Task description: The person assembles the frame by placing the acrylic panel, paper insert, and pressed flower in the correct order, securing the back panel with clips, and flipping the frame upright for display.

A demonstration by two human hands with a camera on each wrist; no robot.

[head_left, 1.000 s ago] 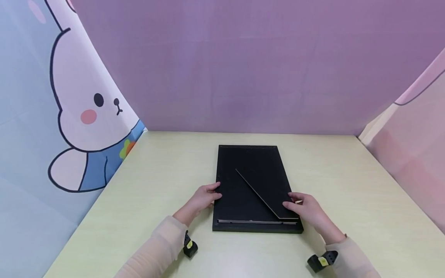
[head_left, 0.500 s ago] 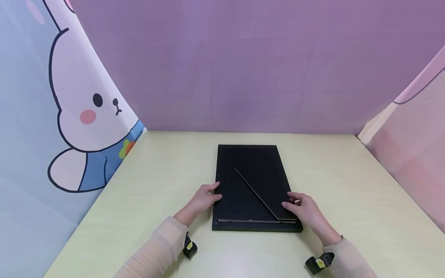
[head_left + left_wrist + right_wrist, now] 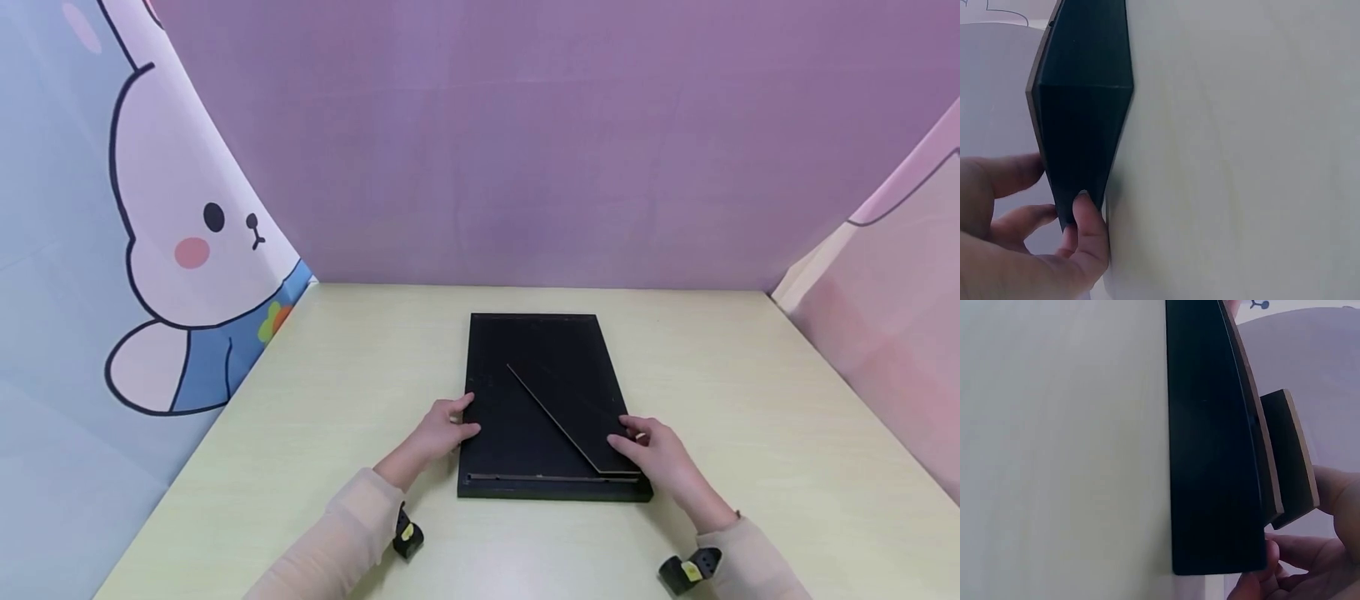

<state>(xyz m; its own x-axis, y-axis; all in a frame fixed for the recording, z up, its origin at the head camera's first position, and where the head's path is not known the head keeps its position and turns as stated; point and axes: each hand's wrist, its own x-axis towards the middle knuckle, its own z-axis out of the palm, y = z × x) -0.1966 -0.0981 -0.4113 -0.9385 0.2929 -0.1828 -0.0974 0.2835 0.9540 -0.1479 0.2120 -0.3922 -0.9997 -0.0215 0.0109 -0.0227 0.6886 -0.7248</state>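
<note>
A black picture frame (image 3: 536, 350) lies back side up on the table, its backing board (image 3: 510, 417) showing. Slanting across the lower right of the back is a flat black stand flap (image 3: 592, 425) with a pale edge. My left hand (image 3: 437, 429) holds the frame's left side, with fingertips against the side wall in the left wrist view. On the right side, my right hand (image 3: 660, 454) grips the frame, its thumb over the flap near the edge. In the right wrist view the flap (image 3: 1291, 462) stands slightly off the backing board, and fingers touch the frame's corner.
The pale wooden table (image 3: 360, 350) extends around the frame on all sides. A purple cloth wall (image 3: 525, 150) rises behind it. Printed panels stand at both sides, the left one with a cartoon rabbit (image 3: 180, 175). Each wrist wears a small black camera.
</note>
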